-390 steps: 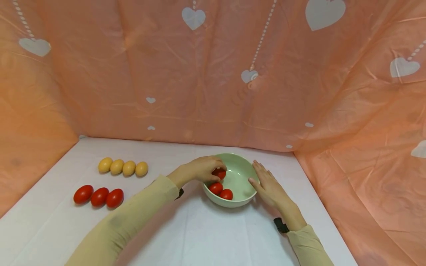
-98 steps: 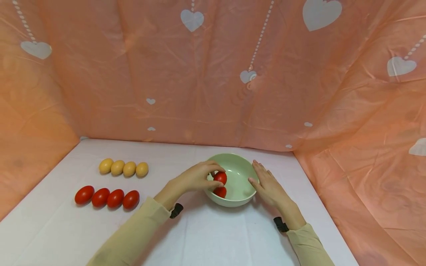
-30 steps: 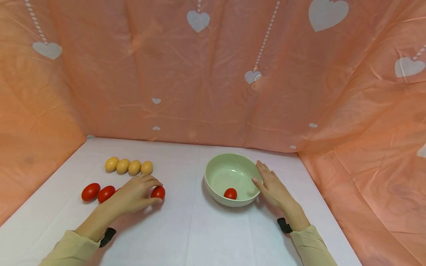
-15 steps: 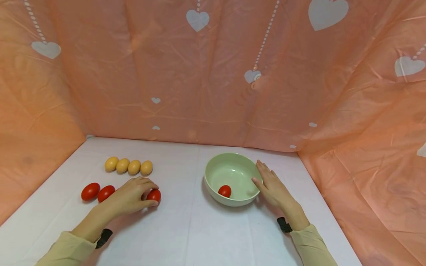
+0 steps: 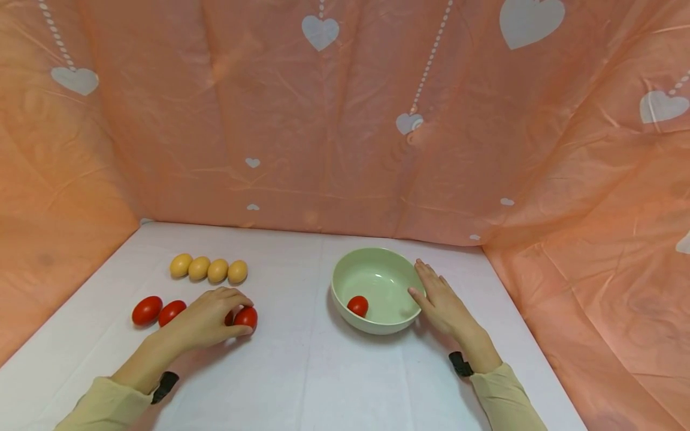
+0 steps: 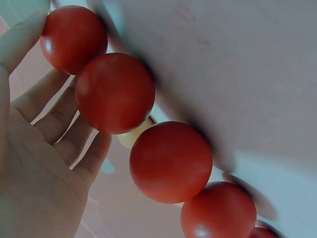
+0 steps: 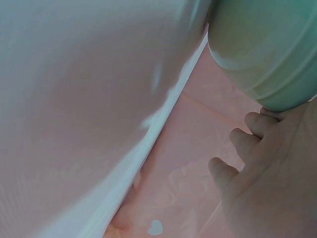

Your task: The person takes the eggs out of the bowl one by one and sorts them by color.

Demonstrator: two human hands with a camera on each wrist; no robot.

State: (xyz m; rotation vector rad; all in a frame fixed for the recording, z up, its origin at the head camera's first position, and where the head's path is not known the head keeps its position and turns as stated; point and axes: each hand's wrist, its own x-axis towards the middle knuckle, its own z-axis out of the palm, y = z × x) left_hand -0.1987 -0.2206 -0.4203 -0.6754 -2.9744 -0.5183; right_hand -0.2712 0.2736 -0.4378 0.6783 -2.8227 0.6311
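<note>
At the right end of a row of red eggs on the white table, my left hand (image 5: 207,317) pinches the end red egg (image 5: 245,320) between thumb and fingers. In the left wrist view that held egg (image 6: 74,39) touches the neighbouring red egg (image 6: 115,93), and the thumb lies at its side. Part of the row is hidden behind the hand in the head view. My right hand (image 5: 444,305), fingers extended, rests against the right side of the green bowl (image 5: 377,257). One red egg (image 5: 358,306) lies inside, toward the bowl's left front.
Behind the red row, several yellow eggs (image 5: 217,271) stand in a line. An orange curtain with hearts (image 5: 323,149) closes off the table's back and sides. White tablecloth (image 5: 291,287) lies between the row and the bowl.
Earlier my left hand was in the bowl, then carried a red egg to the row; lately it slid it left against its neighbour. The bowl's remaining egg rolled left. The right hand stayed put.
</note>
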